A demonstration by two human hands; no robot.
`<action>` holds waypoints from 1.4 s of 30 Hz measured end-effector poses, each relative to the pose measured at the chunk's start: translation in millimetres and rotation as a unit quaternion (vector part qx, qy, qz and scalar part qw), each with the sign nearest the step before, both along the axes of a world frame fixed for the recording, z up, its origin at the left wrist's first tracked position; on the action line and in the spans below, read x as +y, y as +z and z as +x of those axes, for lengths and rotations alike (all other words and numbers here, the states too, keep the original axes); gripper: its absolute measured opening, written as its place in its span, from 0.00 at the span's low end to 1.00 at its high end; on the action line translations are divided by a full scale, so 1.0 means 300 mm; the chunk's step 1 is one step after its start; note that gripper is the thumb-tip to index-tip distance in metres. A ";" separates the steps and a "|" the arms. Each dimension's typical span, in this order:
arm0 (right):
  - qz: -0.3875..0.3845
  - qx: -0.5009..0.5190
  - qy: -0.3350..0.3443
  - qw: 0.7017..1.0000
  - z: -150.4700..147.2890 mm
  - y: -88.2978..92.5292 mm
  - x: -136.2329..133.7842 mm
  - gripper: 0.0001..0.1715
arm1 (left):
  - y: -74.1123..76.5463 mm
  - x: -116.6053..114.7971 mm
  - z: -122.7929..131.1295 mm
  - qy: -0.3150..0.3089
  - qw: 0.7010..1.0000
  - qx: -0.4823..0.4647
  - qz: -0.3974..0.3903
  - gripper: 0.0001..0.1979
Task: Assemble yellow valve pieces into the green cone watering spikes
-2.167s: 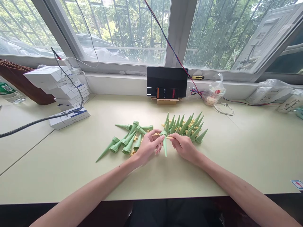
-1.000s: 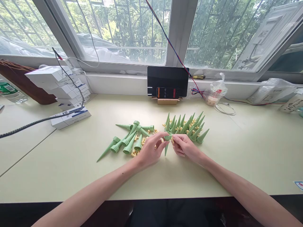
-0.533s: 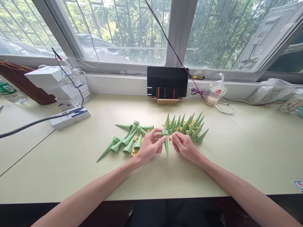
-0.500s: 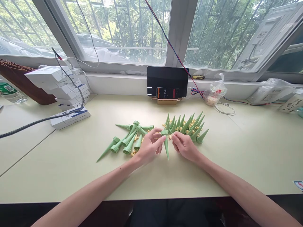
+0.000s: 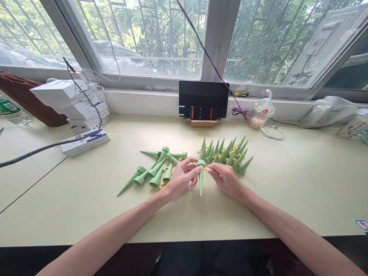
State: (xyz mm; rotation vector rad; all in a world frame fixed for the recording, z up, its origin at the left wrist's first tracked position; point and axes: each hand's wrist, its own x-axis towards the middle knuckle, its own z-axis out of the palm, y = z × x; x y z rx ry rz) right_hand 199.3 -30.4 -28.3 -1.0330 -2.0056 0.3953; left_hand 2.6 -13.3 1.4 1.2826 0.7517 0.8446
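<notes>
My left hand (image 5: 181, 178) pinches the wide end of a green plastic spike (image 5: 200, 180) that points down toward me over the pale table (image 5: 86, 199). My right hand (image 5: 225, 179) is closed in a pinch on a small yellow piece (image 5: 207, 168) at the spike's cap. Left of my hands lies a loose pile of green spikes (image 5: 156, 168) with small yellow parts among them. Behind my right hand is a tidy cluster of spikes (image 5: 225, 153) with yellow parts fitted, tips pointing away.
A phone (image 5: 202, 113) on a cardboard stand leans on a dark tablet (image 5: 203, 96) at the windowsill. White boxes (image 5: 75, 111) are stacked at the left, with a braided cable (image 5: 34, 150) across them. A plastic bag (image 5: 260, 111) and white packets (image 5: 326, 111) sit at the right.
The spike in my left hand has swung from tilted to pointing straight down toward me, and my right hand's pinch has stayed at its cap. The piles have not moved.
</notes>
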 end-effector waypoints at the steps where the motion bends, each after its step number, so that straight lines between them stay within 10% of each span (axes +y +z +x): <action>1: 0.001 -0.002 0.000 1.000 0.001 -0.003 0.000 0.18 | -0.002 0.000 -0.001 -0.003 1.000 0.001 0.005 0.16; 20: -0.128 0.113 -0.013 0.985 -0.026 0.011 -0.016 0.27 | -0.058 -0.010 -0.002 0.015 0.989 0.063 0.131 0.16; 42: -0.294 0.227 0.077 0.925 -0.030 0.040 -0.022 0.30 | -0.080 -0.011 -0.005 0.036 0.854 0.153 0.496 0.10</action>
